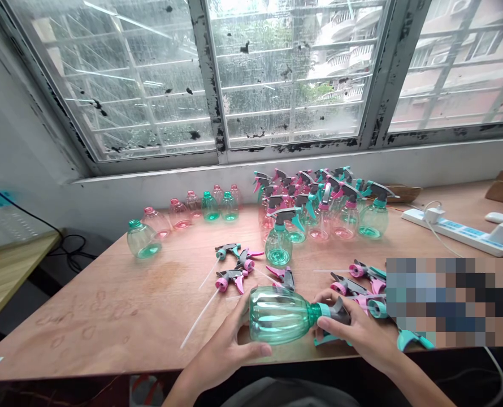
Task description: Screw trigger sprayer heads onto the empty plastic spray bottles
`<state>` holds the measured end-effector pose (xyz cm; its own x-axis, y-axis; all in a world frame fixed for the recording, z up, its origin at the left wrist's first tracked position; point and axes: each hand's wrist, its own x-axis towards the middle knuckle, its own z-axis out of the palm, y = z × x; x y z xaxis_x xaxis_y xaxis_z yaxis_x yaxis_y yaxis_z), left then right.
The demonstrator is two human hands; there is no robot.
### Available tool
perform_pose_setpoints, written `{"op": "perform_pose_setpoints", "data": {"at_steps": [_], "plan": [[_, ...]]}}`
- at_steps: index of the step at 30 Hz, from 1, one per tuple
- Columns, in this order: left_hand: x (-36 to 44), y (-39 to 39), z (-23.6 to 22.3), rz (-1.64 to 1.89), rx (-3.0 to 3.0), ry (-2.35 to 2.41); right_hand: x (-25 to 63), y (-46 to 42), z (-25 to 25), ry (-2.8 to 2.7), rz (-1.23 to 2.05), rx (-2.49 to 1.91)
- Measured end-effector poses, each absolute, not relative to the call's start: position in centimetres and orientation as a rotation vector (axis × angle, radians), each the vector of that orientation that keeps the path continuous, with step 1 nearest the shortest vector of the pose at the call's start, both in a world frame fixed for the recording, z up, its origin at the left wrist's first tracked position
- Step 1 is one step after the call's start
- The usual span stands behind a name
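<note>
A clear green spray bottle (pixel 279 315) lies sideways between my hands above the table's front edge, its neck pointing right. My left hand (pixel 234 342) is wrapped round the bottle's base end. At the neck, my right hand (pixel 355 322) grips the grey and teal trigger sprayer head (pixel 339 311), which sits on the bottle's mouth. Beyond my left hand lie loose pink and grey sprayer heads (pixel 231 280) with thin straws. More sprayer heads (pixel 364 288) are heaped beside my right hand. An upright green spray bottle (pixel 279 249) with a head on stands just behind.
Several bottles with sprayer heads (pixel 315 209) stand grouped at the back by the window wall. Headless pink and green bottles (pixel 179 213) form a row at back left. A white power strip (pixel 459 230) with plugs and cables lies at the right. A blurred patch hides part of the right side.
</note>
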<state>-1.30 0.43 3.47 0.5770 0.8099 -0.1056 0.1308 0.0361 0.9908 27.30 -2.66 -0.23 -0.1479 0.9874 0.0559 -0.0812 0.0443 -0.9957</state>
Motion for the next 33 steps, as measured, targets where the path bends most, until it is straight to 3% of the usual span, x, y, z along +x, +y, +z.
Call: {"op": "perform_pose_setpoints", "data": {"at_steps": [12,28,33], "plan": [[-1.7,-0.2,4.1,0.590,1.757,0.826,27.4,-2.8,0.3,-1.276,1.349,-1.050],[-2.6,0.5,1.8,0.617,1.830,0.813,27.4,-2.5,-0.2,-1.278,1.344,-1.049],[-2.2,0.1,2.9,0.588,1.746,0.832,27.7,-2.5,-0.6,-1.269,1.351,-1.060]]}}
